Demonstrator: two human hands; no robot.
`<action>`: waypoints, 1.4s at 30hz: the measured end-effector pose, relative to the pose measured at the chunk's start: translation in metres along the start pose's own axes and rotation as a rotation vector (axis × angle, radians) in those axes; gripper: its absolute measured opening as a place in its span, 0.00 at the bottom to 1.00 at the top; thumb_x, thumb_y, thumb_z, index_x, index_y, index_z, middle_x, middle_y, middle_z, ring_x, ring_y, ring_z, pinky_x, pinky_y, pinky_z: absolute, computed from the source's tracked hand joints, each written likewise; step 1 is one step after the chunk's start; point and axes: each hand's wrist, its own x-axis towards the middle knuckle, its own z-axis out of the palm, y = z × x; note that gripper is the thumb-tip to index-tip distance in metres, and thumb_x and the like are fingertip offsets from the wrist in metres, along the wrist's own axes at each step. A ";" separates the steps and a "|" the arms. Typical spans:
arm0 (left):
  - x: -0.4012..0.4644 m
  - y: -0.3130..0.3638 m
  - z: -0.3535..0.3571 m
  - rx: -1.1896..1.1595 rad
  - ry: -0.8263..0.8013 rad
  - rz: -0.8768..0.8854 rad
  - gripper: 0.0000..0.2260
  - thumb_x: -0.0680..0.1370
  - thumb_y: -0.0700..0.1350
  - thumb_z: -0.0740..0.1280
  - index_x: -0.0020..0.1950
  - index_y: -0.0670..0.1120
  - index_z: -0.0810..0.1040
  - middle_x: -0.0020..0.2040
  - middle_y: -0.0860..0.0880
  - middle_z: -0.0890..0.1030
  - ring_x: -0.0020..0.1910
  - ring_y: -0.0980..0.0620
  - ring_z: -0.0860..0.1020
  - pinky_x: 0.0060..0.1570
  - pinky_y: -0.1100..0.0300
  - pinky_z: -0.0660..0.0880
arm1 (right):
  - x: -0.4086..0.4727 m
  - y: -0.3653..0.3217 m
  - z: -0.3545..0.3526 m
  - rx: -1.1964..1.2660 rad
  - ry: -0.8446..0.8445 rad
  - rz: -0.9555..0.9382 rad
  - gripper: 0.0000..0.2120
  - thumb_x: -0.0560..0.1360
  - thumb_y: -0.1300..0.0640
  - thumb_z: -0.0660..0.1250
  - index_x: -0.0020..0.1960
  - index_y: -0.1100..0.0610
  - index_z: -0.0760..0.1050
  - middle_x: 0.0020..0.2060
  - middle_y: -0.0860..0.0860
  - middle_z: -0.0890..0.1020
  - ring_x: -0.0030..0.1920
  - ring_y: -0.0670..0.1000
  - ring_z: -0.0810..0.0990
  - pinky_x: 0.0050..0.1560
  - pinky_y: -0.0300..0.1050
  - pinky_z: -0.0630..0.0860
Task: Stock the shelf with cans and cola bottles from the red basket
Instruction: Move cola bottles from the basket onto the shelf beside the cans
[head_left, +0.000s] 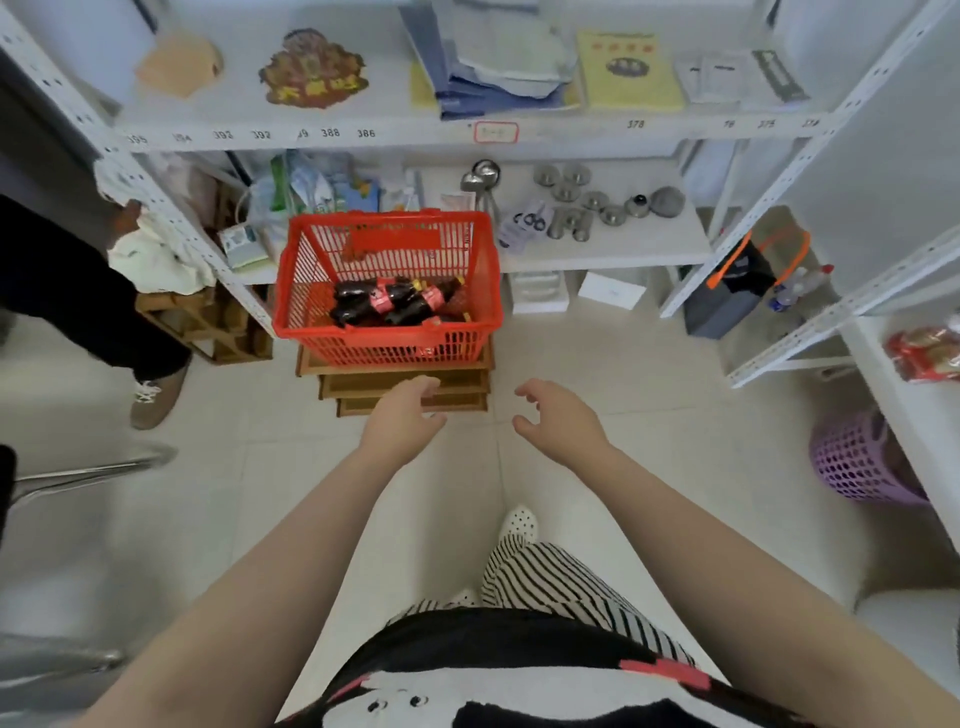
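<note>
Reaching: both hands stretch out toward the red basket (387, 291), neither touching it yet
Left hand (402, 415): empty, fingers loose and spread, near edge of the wooden crates (405, 382) just beyond it
Right hand (558, 415): empty, fingers lightly curled around nothing, right of the left hand and apart from it
Step in hand: by my reckoning, the approach for a pick from the basket
Next move: probably going further and down over the near rim to take a bottle by its body
Red basket: sits on the stacked crates in front of the shelf (597, 249), left of centre
Inside the basket: cola bottles (389, 301) lying on their sides, touching, red labels showing; I can't make out any cans
Shelf: far side, steel bowls (576, 202) on its right part
Purple basket (857, 462): far right on the floor, contents not clear
</note>
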 end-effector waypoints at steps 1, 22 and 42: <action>0.011 -0.005 -0.006 -0.012 0.008 -0.012 0.22 0.75 0.47 0.68 0.69 0.48 0.71 0.65 0.49 0.76 0.64 0.49 0.74 0.62 0.54 0.71 | 0.015 -0.008 0.001 0.002 -0.008 -0.010 0.21 0.74 0.52 0.65 0.67 0.52 0.71 0.62 0.51 0.77 0.61 0.53 0.76 0.56 0.48 0.74; 0.283 -0.100 -0.123 0.047 -0.242 -0.047 0.24 0.75 0.47 0.69 0.70 0.46 0.70 0.66 0.46 0.76 0.65 0.47 0.74 0.64 0.53 0.69 | 0.280 -0.113 -0.003 0.104 -0.021 0.221 0.22 0.73 0.49 0.66 0.66 0.52 0.72 0.61 0.50 0.78 0.61 0.52 0.76 0.56 0.48 0.74; 0.485 -0.254 -0.067 0.148 -0.454 -0.095 0.28 0.74 0.50 0.71 0.70 0.42 0.68 0.68 0.42 0.73 0.67 0.43 0.71 0.63 0.54 0.68 | 0.450 -0.109 0.180 0.857 0.154 0.890 0.25 0.69 0.50 0.75 0.61 0.63 0.74 0.48 0.55 0.78 0.52 0.56 0.79 0.56 0.52 0.76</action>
